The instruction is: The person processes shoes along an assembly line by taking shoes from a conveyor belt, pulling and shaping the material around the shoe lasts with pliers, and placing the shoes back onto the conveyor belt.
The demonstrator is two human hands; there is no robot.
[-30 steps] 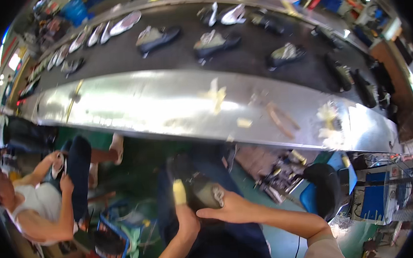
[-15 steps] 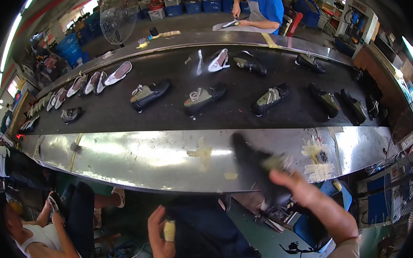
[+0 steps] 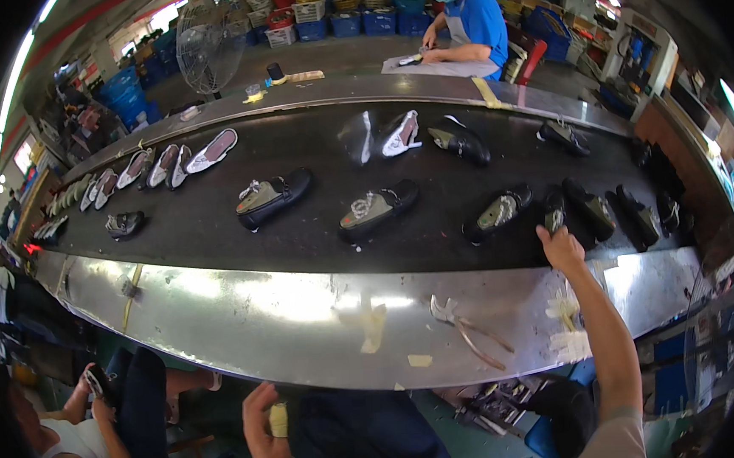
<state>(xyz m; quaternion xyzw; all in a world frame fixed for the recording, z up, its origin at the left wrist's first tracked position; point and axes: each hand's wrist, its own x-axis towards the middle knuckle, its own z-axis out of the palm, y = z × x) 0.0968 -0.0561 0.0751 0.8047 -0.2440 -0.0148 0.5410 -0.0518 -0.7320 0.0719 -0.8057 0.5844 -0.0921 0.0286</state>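
Observation:
My right hand (image 3: pixel 563 248) reaches over the metal ledge to the black belt. Its fingers are closed round the heel end of a dark shoe (image 3: pixel 555 210), which stands at the belt's near right, beside other black shoes (image 3: pixel 589 209). Much of that shoe is hidden by its neighbours and my fingers. Below the ledge my left hand (image 3: pixel 265 439) is raised, fingers loosely apart, holding nothing; yellow tape (image 3: pixel 278 421) wraps its thumb. Lasting pliers (image 3: pixel 469 331) with a metal head and two handles lie on the ledge, left of my right forearm.
Black loafers (image 3: pixel 273 200) and pale unfinished shoes (image 3: pixel 213 151) are spread along the belt (image 3: pixel 184 233). The metal ledge (image 3: pixel 246 318) runs along its near side. One person (image 3: pixel 480 25) works across the belt, another (image 3: pixel 88 436) sits at my left. A fan (image 3: pixel 210 48) stands beyond.
My right hand has carried the shoe from above the ledge forward and right onto the belt. The pliers on the ledge now show. My left hand has moved slightly left and down.

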